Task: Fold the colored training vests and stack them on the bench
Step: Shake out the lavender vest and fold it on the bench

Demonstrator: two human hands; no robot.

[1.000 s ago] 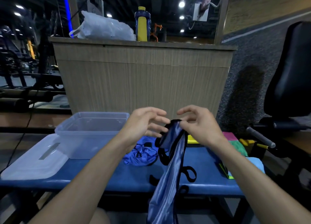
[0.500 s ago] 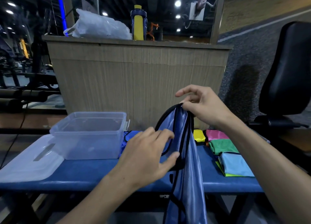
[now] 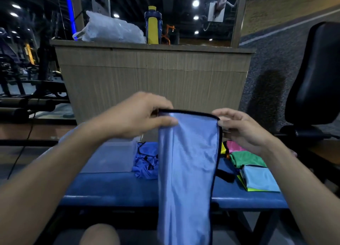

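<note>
A light blue vest (image 3: 185,171) with black trim hangs in front of the blue bench (image 3: 117,187), stretched flat along its top edge. My left hand (image 3: 139,116) pinches the top left corner. My right hand (image 3: 237,128) pinches the top right corner. Behind it a crumpled darker blue vest (image 3: 145,162) lies on the bench. At the right sit folded vests: a light blue one (image 3: 259,178) on top of a yellow-green one, a green one (image 3: 246,159), a pink one (image 3: 233,146).
A clear plastic tub (image 3: 110,156) stands on the bench's left part, partly behind my left arm. A wooden counter (image 3: 154,75) with a white bag (image 3: 110,31) and a yellow bottle (image 3: 153,24) rises behind. A black seat (image 3: 314,75) is at the right. My knee (image 3: 100,234) shows below.
My left hand came up from the vest's middle to its top left corner. The vest went from a narrow bunched hang to spread flat between both hands, and my right hand dropped a little.
</note>
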